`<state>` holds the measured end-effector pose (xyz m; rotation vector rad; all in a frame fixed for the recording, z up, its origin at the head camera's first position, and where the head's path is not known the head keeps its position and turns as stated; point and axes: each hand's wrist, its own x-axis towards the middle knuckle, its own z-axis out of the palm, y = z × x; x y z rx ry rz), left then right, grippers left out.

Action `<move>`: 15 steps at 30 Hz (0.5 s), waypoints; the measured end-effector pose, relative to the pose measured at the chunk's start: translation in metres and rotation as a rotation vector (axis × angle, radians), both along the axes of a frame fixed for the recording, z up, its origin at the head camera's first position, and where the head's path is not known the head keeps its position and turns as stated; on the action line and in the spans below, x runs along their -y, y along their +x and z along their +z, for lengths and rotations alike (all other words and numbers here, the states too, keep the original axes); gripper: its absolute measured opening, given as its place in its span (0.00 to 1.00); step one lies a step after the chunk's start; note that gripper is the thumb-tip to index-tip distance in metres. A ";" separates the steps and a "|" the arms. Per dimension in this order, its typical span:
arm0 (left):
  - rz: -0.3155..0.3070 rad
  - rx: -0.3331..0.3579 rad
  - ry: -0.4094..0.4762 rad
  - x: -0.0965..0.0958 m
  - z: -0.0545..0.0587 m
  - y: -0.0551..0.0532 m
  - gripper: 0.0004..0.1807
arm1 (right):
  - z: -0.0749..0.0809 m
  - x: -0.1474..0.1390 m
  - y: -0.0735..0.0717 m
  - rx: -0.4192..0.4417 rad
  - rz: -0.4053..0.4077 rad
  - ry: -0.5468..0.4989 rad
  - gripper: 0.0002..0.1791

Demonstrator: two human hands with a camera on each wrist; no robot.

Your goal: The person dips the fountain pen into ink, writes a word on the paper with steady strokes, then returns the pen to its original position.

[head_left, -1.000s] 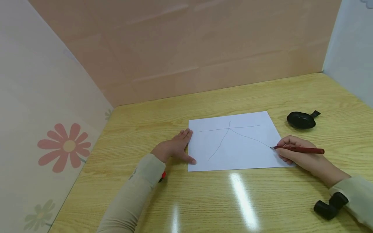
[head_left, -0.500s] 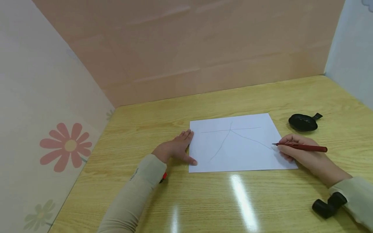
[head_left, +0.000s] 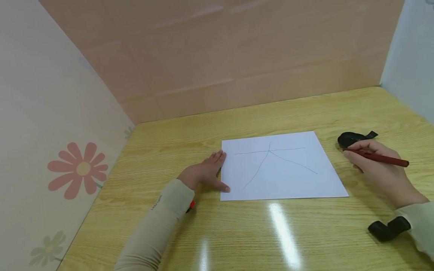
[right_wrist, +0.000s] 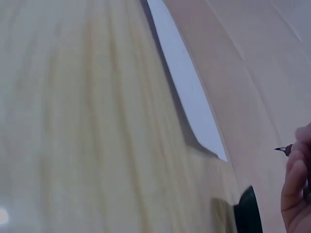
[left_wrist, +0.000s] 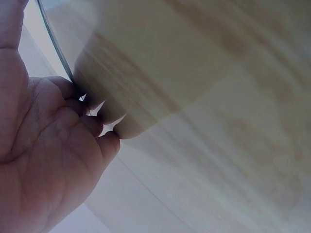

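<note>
My left hand [head_left: 207, 174] rests flat at the left edge of a white sheet of paper [head_left: 288, 180], thumb on the sheet. In the left wrist view, the palm and fingertips of the left hand [left_wrist: 58, 141] show against the wood. Thin dark lines on the paper cross near its top and spread downward. Off the sheet's right side, my right hand [head_left: 381, 171] pinches a dark red fountain pen [head_left: 390, 159], raised above the table. The pen's metal nib [right_wrist: 281, 149] shows in the right wrist view, apart from the paper [right_wrist: 182, 73].
A small black dish with a short handle [head_left: 347, 139] lies just behind the right hand, partly covered by it. A small red and black item [head_left: 191, 205] peeks from behind the left sleeve. Walls border the wooden table [head_left: 169, 143] at the back and sides.
The right hand has lifted the fountain pen from the end of the lower right line and moved right, off the sheet towards the black dish. The left hand stays put.
</note>
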<state>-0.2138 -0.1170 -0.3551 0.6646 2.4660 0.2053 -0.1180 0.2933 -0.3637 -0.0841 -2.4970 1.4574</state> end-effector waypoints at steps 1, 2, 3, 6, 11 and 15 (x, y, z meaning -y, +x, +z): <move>0.001 -0.001 0.001 0.000 0.000 0.000 0.66 | -0.001 -0.004 -0.001 -0.024 0.005 -0.045 0.08; 0.001 -0.002 0.001 0.000 0.000 0.000 0.66 | -0.002 -0.009 -0.002 -0.062 0.028 -0.131 0.08; 0.001 -0.001 -0.001 0.000 0.000 0.000 0.66 | -0.003 -0.013 -0.003 -0.110 0.063 -0.221 0.10; 0.003 -0.003 0.000 0.000 0.000 0.000 0.66 | -0.009 -0.027 -0.008 -0.261 0.183 -0.453 0.16; 0.006 0.000 0.001 0.000 0.001 0.002 0.66 | -0.009 -0.039 -0.013 -0.373 0.295 -0.688 0.21; 0.009 0.002 0.002 0.000 0.001 0.001 0.65 | -0.005 -0.044 -0.016 -0.339 0.283 -0.818 0.25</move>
